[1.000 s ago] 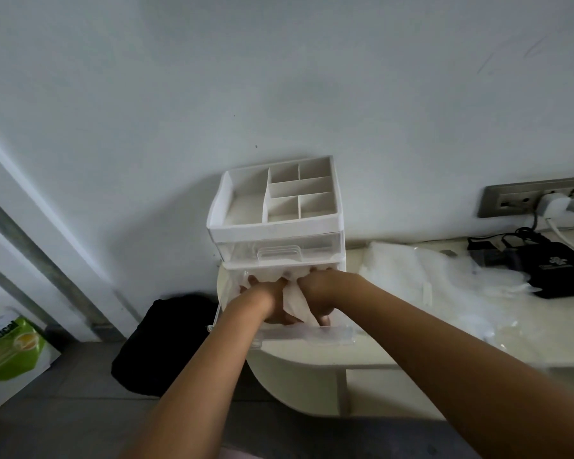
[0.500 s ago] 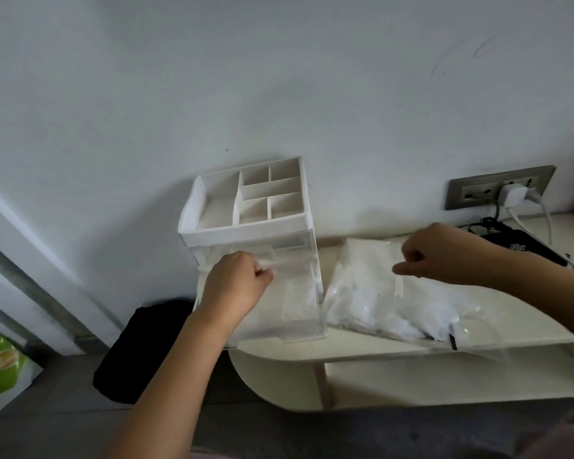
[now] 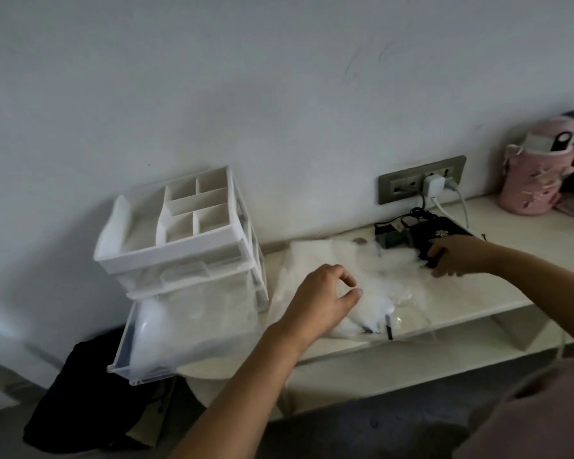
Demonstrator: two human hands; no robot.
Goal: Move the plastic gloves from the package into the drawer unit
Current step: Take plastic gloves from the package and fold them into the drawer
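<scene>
The white drawer unit [image 3: 193, 250] stands at the left end of the cream surface [image 3: 478, 301], and its clear bottom drawer [image 3: 128, 362] is pulled out far over the edge. Inside the drawer lies a pale, crumpled mass, probably plastic gloves already placed there, but the clear wall blurs it. The package [image 3: 312, 260] lies flat just right of the unit. It is see-through film with more plastic gloves [image 3: 381, 279] as a white heap inside, and its front edge is hard to follow. The left hand [image 3: 322, 301] is above the package with fingers loosely curved and a gap between thumb and forefinger, grasping nothing that I can see. The right hand [image 3: 458, 256] is at the far end of the package, beside a black pouch [image 3: 441, 231]. Its fingers are curled down, but I cannot tell if they pinch the film or only touch it. A white charger [image 3: 433, 186] sits in the wall socket [image 3: 401, 187]. A pink bag [image 3: 531, 183] is partly cut off at the right edge.
</scene>
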